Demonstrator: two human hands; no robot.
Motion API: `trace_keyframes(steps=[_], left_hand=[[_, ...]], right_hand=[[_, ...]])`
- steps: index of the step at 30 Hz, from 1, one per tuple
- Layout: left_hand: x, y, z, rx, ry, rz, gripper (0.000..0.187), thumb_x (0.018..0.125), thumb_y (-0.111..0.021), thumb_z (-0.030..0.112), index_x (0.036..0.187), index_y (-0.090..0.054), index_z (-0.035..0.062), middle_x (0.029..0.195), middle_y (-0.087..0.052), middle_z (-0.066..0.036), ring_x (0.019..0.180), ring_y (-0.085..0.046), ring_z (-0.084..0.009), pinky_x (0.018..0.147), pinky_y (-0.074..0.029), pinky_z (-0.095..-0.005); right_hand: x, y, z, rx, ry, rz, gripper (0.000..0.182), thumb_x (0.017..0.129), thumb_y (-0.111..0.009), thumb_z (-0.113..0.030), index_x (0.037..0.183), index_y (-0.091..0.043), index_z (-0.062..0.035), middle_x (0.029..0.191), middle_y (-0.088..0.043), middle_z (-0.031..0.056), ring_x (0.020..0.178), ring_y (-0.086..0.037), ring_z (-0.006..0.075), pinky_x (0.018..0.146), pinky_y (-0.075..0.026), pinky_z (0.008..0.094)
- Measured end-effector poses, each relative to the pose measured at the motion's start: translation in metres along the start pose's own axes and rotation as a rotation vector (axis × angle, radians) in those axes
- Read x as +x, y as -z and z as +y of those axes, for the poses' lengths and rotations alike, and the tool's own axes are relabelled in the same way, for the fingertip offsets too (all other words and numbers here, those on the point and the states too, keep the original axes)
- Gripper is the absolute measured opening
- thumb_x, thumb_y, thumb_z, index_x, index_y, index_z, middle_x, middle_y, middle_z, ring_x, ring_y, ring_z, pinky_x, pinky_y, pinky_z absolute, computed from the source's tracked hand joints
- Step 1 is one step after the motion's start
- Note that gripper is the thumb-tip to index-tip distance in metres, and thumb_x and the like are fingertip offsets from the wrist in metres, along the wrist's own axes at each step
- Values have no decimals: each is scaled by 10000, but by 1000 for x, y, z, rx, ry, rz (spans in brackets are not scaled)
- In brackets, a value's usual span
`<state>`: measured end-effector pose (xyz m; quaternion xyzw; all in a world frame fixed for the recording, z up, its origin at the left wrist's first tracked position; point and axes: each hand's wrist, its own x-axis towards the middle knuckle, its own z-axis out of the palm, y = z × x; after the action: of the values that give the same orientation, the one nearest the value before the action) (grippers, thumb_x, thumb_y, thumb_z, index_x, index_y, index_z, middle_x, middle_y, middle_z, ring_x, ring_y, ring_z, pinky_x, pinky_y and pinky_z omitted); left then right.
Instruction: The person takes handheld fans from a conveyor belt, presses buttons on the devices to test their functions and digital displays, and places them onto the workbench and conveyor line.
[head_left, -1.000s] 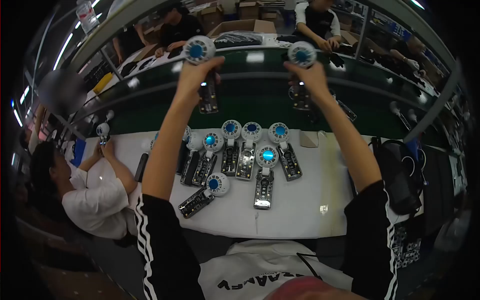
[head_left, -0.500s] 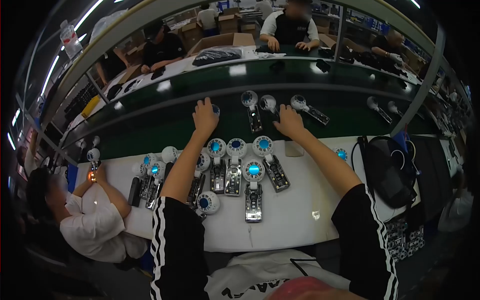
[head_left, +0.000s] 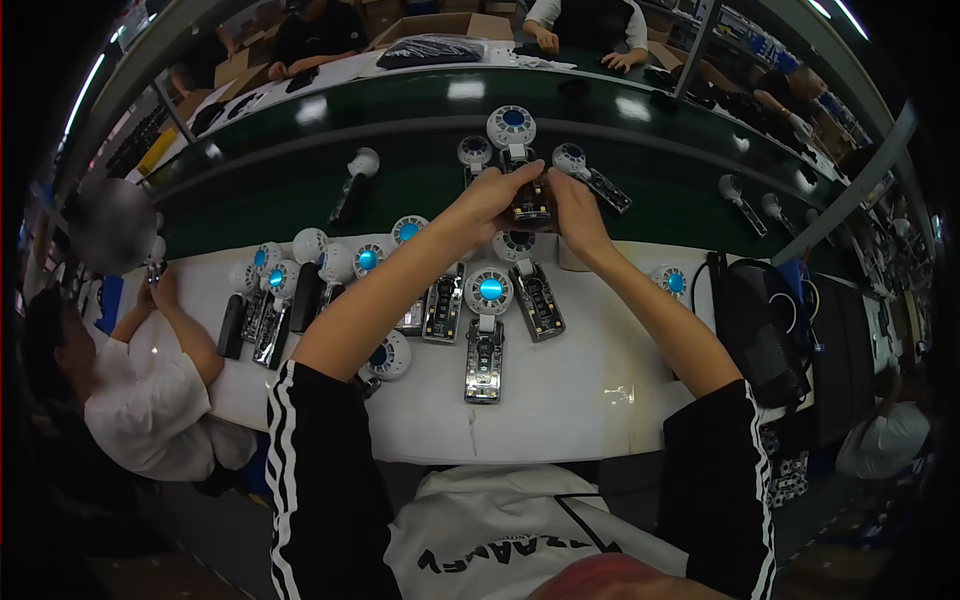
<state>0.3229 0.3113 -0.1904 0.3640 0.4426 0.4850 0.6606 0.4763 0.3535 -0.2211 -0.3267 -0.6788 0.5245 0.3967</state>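
Note:
My left hand (head_left: 497,192) is closed around the clear-cased handle of a handheld fan (head_left: 512,126), its thumb lying across the front. From the other side, my right hand (head_left: 577,215) grips the same handle. The fan is upright, its round white head with a dark blue centre pointing away from me, above the near edge of the green conveyor. Just below, on the white table, stand a fan with a lit blue centre (head_left: 489,291) and another fan (head_left: 538,300) beside it. My left forearm partly hides several more fans.
On the green conveyor (head_left: 420,190) lie more fans, one at left (head_left: 352,187) and one at right (head_left: 600,180). A black mesh bag (head_left: 757,330) sits at the table's right end. A co-worker (head_left: 150,400) works at left; others sit across the conveyor.
Both hands have come together and now hold a fan between them; before, they were apart over the conveyor. The view has tilted down slightly.

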Motion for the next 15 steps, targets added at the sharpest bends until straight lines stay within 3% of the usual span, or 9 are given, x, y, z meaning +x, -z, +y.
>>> trace_keyframes(steps=[2,4,5,7,9,11,12,14,15], left_hand=[[-23,-4,-3,-38,-25,44,330,868,-599,282,1026,-484,16,905,-581,-122,794,-633,-231,599,-556,-347],[-44,-1,-8,-112,-1,72,307,867,-602,267,1009,-482,23,879,-590,-122,764,-634,-219,579,-555,-345],[-57,0,-11,-172,22,95,285,866,-605,253,992,-480,30,853,-599,-123,734,-635,-207,559,-555,-343],[-83,-3,-13,-282,95,87,296,875,-588,282,1005,-465,47,876,-593,-108,738,-627,-199,572,-551,-330],[-110,-10,-15,-415,183,108,328,890,-552,342,1043,-465,65,907,-592,-117,770,-628,-227,614,-555,-362],[-132,-17,-16,-421,282,86,329,895,-537,361,1058,-470,83,916,-593,-118,785,-630,-258,634,-555,-399],[-140,-20,-19,-376,279,101,317,875,-571,335,1044,-522,71,881,-617,-100,780,-642,-241,587,-572,-370],[-145,-17,-29,-290,278,45,293,875,-569,308,1044,-522,74,911,-618,-93,766,-643,-227,506,-544,-316],[-146,-12,-33,-265,274,-34,326,863,-586,260,1102,-479,66,961,-607,-96,762,-639,-205,430,-484,-263]], right_hand=[[-1,19,-7,-182,41,-85,375,916,-458,-367,1031,-541,-20,899,-595,105,843,-566,144,662,-457,296],[8,33,-17,-989,247,172,401,883,-509,-379,1022,-559,-6,946,-605,147,846,-595,217,705,-476,340],[19,45,1,-984,245,165,401,883,-509,-379,1022,-559,-6,946,-605,147,846,-595,217,705,-476,340],[51,72,49,-1487,283,389,443,832,-572,-406,1007,-584,1,979,-616,166,900,-603,281,748,-487,379],[72,79,53,-1266,-252,18,489,793,-614,-428,1010,-596,10,1002,-615,183,947,-600,294,804,-479,383],[82,75,54,-1207,-300,-62,551,745,-652,-436,1024,-588,34,996,-616,205,933,-610,300,778,-485,382],[88,74,55,-1204,-272,-91,551,745,-652,-436,1024,-588,34,996,-616,205,933,-610,300,778,-485,382],[93,64,54,-1126,-425,-135,603,683,-690,-444,1000,-585,58,955,-623,209,866,-627,282,747,-494,370],[90,53,55,-1113,-427,-153,603,683,-690,-444,1000,-585,58,955,-623,209,866,-627,282,747,-494,370]])
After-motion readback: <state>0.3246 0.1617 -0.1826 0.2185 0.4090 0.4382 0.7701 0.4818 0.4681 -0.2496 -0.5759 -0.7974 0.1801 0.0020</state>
